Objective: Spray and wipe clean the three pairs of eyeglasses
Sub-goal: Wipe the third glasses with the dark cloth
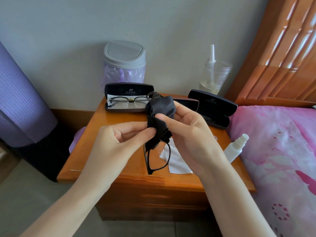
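Left hand point(119, 136) / right hand point(186, 132) pinch cloth point(161, 106) | glasses point(157, 159) hang beneath

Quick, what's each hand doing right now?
Left hand: pinching the black cleaning cloth wrapped on the black-framed glasses.
Right hand: gripping the same cloth.

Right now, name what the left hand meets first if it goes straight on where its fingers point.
The black cloth, which the left hand already pinches. Right behind it is probably the thumb of the right hand, though depth is unclear.
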The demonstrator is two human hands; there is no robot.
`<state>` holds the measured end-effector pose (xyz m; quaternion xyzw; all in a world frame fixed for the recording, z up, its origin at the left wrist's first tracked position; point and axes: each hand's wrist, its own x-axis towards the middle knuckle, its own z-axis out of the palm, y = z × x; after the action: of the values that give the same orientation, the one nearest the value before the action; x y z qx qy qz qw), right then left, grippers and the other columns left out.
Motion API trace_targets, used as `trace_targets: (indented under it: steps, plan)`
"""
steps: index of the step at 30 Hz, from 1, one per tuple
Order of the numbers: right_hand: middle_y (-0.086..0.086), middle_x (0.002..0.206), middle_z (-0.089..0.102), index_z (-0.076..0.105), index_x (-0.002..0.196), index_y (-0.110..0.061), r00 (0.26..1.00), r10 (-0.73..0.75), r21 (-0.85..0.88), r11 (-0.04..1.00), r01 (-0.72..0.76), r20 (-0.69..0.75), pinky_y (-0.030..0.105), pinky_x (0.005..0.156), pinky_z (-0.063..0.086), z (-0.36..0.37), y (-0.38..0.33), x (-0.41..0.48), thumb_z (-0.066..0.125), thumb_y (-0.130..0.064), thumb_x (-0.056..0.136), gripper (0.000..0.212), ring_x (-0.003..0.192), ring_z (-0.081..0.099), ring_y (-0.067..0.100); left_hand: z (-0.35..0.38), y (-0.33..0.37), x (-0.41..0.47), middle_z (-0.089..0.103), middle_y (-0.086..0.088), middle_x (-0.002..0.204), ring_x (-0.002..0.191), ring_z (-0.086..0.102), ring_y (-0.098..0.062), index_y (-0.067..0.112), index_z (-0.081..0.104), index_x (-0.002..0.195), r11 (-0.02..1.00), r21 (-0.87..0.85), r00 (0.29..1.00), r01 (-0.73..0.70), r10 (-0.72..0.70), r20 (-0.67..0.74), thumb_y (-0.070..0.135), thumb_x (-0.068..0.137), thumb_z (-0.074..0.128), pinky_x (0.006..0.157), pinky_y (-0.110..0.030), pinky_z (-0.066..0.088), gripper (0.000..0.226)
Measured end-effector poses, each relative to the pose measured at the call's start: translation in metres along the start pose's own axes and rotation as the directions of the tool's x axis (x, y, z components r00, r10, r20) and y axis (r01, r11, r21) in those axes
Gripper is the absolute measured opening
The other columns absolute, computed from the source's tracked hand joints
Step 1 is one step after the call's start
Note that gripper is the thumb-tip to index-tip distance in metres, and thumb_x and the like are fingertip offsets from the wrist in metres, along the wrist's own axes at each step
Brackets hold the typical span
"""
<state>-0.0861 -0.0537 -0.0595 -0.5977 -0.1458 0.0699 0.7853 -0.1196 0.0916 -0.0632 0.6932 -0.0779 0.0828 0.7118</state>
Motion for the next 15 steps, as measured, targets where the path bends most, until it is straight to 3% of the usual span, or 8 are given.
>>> trace_targets:
  steps: [7, 11, 15]
  plan:
    - [0.013, 0.096, 0.073, 0.068, 0.102, -0.001, 0.998, -0.016, -0.186, 0.983, 0.005, -0.058, 0.03, 0.085, 0.056, -0.0017, 0.0, -0.001, 0.071, -0.022, 0.07, 0.038, 0.091, 0.069, 0.02, -0.0032, -0.0001, 0.0002, 0.074, 0.019, 0.073, 0.077, 0.069, 0.008, 0.03, 0.071, 0.08, 0.999, 0.019, 0.999, -0.044, 0.044, -0.017, 0.021, 0.069, 0.066, 0.063, 0.0, 0.045, 0.015]
    - [0.015, 0.09, 0.073, 0.068, 0.097, 0.001, 0.992, -0.04, -0.247, 0.969, 0.009, -0.121, 0.023, 0.077, 0.057, -0.0025, -0.0011, -0.0023, 0.075, -0.018, 0.07, 0.034, 0.081, 0.07, 0.017, -0.0034, -0.0025, 0.0008, 0.074, 0.018, 0.075, 0.078, 0.069, 0.007, 0.027, 0.072, 0.084, 0.999, 0.043, 1.0, -0.022, 0.023, -0.019, 0.024, 0.07, 0.066, 0.062, -0.001, 0.045, 0.016]
    - [0.014, 0.084, 0.073, 0.071, 0.09, -0.003, 0.979, -0.092, -0.281, 0.959, 0.038, -0.183, 0.016, 0.07, 0.055, 0.002, -0.0013, -0.0008, 0.075, -0.029, 0.065, 0.036, 0.074, 0.068, 0.011, -0.0006, -0.0012, -0.0015, 0.073, 0.022, 0.074, 0.077, 0.068, 0.009, 0.028, 0.071, 0.084, 0.995, 0.093, 0.999, -0.048, 0.046, 0.018, 0.024, 0.071, 0.065, 0.062, 0.0, 0.045, 0.015]
